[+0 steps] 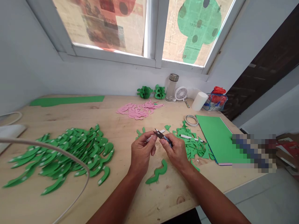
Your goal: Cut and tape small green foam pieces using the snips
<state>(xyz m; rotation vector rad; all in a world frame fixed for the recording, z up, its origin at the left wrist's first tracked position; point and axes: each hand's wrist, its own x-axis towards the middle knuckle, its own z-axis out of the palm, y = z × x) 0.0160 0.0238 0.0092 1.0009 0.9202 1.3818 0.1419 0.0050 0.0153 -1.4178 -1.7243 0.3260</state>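
The left hand [141, 151] pinches a white strip [149, 139] between its fingers; the right hand [175, 147] grasps scissors [160, 134] in its fingers, tips pointing leftward.

On the table [123, 199], cutouts [77, 152] lie left, sheets [219, 140] right, a bottle [171, 88] behind.

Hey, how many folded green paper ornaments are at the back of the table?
2. The left ornament sits behind the pink paper pieces; the right ornament is beside it, next to the clear bottle. No others seem hidden there.
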